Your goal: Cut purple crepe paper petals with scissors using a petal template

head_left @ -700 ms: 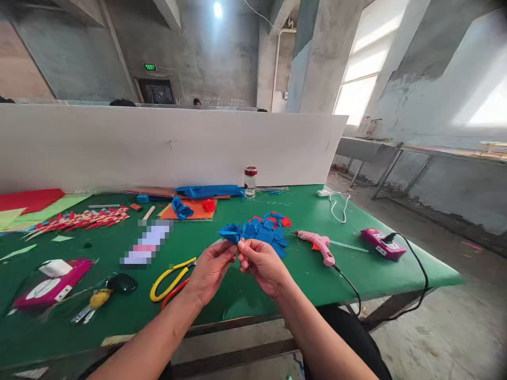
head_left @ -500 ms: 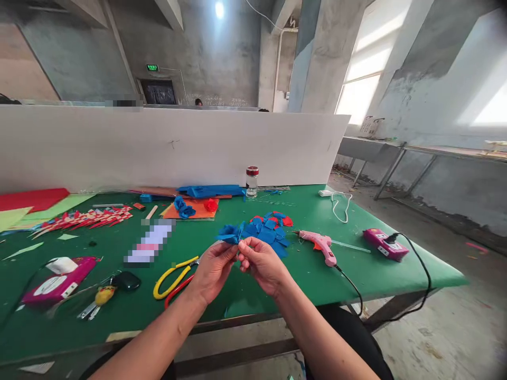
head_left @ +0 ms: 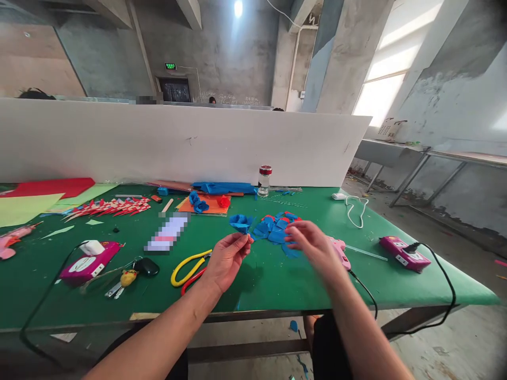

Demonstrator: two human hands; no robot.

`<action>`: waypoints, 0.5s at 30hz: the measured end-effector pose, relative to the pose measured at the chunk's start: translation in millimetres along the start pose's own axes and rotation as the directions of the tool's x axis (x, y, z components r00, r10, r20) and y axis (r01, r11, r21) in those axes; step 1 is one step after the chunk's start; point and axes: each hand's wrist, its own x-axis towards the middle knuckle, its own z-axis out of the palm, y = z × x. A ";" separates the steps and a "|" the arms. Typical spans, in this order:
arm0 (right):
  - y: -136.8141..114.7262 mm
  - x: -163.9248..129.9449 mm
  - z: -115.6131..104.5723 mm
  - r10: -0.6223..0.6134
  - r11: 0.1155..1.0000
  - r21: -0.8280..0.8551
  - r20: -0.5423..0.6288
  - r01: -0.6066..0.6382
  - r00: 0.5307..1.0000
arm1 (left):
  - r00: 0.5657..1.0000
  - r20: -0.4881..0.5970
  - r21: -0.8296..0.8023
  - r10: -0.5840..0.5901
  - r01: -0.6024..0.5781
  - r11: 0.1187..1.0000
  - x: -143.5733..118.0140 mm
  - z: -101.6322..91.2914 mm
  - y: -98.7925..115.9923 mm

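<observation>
View from a head cam, looking down at a green table [head_left: 277, 285] w/ craft bits on it. The left hand [head_left: 226, 259] was raised over the table near its front edge, thumb & fingers pinched shut on a small blue paper flower [head_left: 240, 223], which sat just above the fingertips. The right hand [head_left: 312, 244] was apart from it, to the right, blurred, fingers loosely spread & holding nothing that could be made out; it hung over a pile of blue paper pieces [head_left: 276, 232] w/ some red ones mixed in, and covered part of a pink glue gun [head_left: 339, 251]. Yellow-handled scissors [head_left: 189, 265] lay just left of the left wrist. Further back: a small glass jar w/ red lid [head_left: 264, 180] by a white partition board [head_left: 178, 142]. At far right, a pink power strip [head_left: 404, 253] w/ black cord.
</observation>
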 end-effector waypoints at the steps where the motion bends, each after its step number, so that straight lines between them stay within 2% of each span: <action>1: 4.4 -0.5 -21.8 -0.065 0.986 -0.161 -0.096 0.048 0.993 | 1.000 -0.007 -0.006 -0.011 0.011 1.000 -0.4 0.2 0.6; 2: 10.7 -2.1 -44.2 -0.107 0.946 -0.322 -0.204 0.036 0.973 | 1.000 -0.014 -0.012 -0.021 0.021 1.000 -0.9 0.4 0.9; 3: 18.7 -4.7 -66.0 -0.135 0.886 -0.462 -0.322 -0.031 0.937 | 0.999 -0.020 -0.017 -0.030 0.030 0.999 -1.4 0.5 1.1; 4: 27.8 -8.0 -86.2 -0.139 0.811 -0.574 -0.378 -0.114 0.915 | 0.999 -0.025 -0.021 -0.039 0.038 0.999 -1.8 0.5 1.0; 7: 56.1 -19.7 -131.0 -0.092 0.629 -0.725 -0.428 -0.281 0.899 | 0.998 -0.033 -0.029 -0.061 0.060 0.998 -2.3 0.1 0.1; 10: 77.1 -26.5 -152.0 -0.099 0.604 -0.727 -0.475 -0.327 0.874 | 0.996 -0.037 -0.033 -0.076 0.075 0.997 -1.7 -0.9 -0.4; 13: 88.0 -25.4 -158.7 -0.092 0.647 -0.690 -0.494 -0.325 0.865 | 0.995 -0.041 -0.037 -0.086 0.084 0.996 -1.2 -2.2 0.1; 15: 90.2 -22.3 -159.1 -0.135 0.644 -0.708 -0.477 -0.289 0.868 | 0.995 -0.041 -0.040 -0.093 0.092 0.995 -1.6 -2.7 0.5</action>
